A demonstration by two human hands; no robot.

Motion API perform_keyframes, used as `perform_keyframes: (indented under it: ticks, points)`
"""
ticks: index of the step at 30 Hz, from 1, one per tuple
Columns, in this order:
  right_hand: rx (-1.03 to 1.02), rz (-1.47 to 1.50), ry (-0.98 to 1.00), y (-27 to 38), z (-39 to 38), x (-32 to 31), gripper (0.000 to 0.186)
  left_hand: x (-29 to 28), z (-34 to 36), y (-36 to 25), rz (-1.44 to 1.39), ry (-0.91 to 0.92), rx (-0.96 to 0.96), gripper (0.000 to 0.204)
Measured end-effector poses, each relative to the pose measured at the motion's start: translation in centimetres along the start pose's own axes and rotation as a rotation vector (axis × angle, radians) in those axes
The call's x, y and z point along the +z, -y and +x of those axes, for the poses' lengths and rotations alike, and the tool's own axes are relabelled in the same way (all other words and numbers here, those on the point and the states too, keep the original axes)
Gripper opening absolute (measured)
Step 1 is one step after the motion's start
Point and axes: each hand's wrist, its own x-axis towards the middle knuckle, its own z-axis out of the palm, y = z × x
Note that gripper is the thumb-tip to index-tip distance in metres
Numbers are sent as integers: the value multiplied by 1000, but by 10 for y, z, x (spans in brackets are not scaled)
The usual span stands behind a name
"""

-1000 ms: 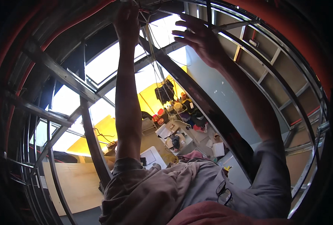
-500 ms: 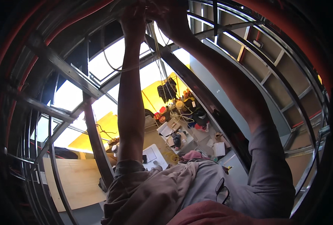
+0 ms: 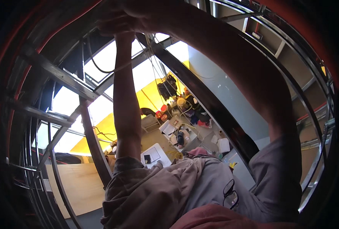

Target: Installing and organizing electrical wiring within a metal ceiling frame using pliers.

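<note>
Both my arms are raised to the dark top edge of the picture. My right hand (image 3: 139,17) reaches across to the left, its fingers bent and pressed together; what they hold, if anything, is lost in shadow. Behind it, my left hand (image 3: 123,35) shows little beyond the wrist, and its fingers are hidden. A dark cable (image 3: 94,63) hangs in a loop beside my left forearm. Several thin pale cables (image 3: 154,63) dangle between my forearms, just below the hands.
Metal framing (image 3: 58,70) stands at left, with more metal studs (image 3: 303,91) at right. A dark post (image 3: 211,105) slants beside a grey panel (image 3: 230,91). Below lie a white table (image 3: 160,152), a plywood sheet (image 3: 77,183) and clutter on the floor. Glasses (image 3: 230,194) hang at my shirt.
My right hand has moved left, across and in front of my left hand, with its forearm swinging higher over the view. The left forearm and the background have shifted slightly left.
</note>
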Motion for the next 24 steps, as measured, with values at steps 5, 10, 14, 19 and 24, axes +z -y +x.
perform_keyframes:
  ticks: [5, 10, 14, 19, 24]
  points:
    - [107, -140, 26, -47, -79, -33, 22, 1, 60, -142, -1014, 174, -866, 40]
    - [79, -117, 69, -20, -62, -24, 24, 8, 65, -145, -1098, 100, -921, 33]
    - [121, -2, 140, -32, -32, 1, 27, 2, 64, -161, -1114, 84, -990, 27]
    - [229, 112, 178, -31, -41, -6, 29, -1, 67, -164, -1173, 73, -1017, 20]
    - [336, 267, 264, 1, -85, -40, 32, 22, 60, -149, -1257, 57, -1044, 16]
